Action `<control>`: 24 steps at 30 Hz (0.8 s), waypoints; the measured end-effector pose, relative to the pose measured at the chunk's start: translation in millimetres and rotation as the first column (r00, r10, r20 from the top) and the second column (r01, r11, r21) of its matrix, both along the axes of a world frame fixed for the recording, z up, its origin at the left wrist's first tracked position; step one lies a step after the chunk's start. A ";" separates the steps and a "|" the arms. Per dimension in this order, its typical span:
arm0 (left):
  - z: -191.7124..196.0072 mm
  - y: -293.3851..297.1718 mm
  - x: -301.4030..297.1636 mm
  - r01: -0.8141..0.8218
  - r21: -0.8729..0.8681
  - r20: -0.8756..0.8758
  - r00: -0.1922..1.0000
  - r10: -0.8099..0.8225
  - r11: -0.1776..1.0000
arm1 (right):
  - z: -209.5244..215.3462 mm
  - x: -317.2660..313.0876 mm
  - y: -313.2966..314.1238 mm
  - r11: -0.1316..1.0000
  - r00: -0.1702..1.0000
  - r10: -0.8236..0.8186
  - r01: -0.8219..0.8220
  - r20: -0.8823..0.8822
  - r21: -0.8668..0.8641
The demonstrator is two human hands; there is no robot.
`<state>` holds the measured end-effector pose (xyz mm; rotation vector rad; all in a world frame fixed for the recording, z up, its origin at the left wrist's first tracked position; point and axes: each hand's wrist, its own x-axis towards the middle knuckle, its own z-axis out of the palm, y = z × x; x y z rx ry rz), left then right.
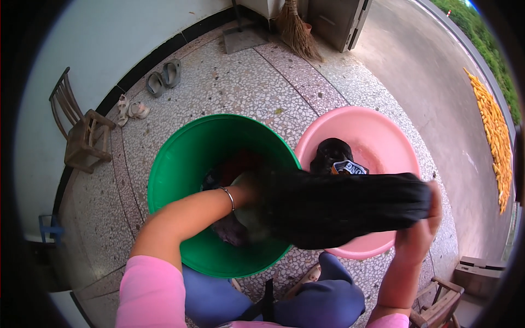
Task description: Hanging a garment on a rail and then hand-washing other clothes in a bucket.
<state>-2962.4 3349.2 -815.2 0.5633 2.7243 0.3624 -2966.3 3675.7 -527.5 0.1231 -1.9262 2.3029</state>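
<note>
Cloth (350,205), black, lies with its long axis left to right, from above the green tub (180,164) across the near side of the pink basin (402,142). Right hand (424,227) is nearer: its fingers are curled closed on the cloth's right end. Left hand (250,188) is at the left end, over the tub; its fingers are blurred and hidden, so grip cannot be told. Left forearm slants right and far; right forearm points far.

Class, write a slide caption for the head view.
Right hand holding black cloth over a green tub and pink basin.
</note>
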 end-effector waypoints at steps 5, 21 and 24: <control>115.1 20.3 -9.2 0.050 -0.248 0.376 0.925 0.049 0.967 | -22.3 -15.9 119.9 0.957 0.974 -0.227 0.227 0.020 -0.179; 127.9 -0.6 24.0 0.019 -0.389 0.312 0.943 0.112 0.921 | -118.4 -28.5 8.1 0.639 0.982 0.117 -0.189 0.149 0.746; 102.7 17.2 19.5 0.001 -0.399 0.260 0.959 0.113 0.917 | -125.4 -22.1 -5.2 0.641 0.969 0.193 -0.242 0.152 0.729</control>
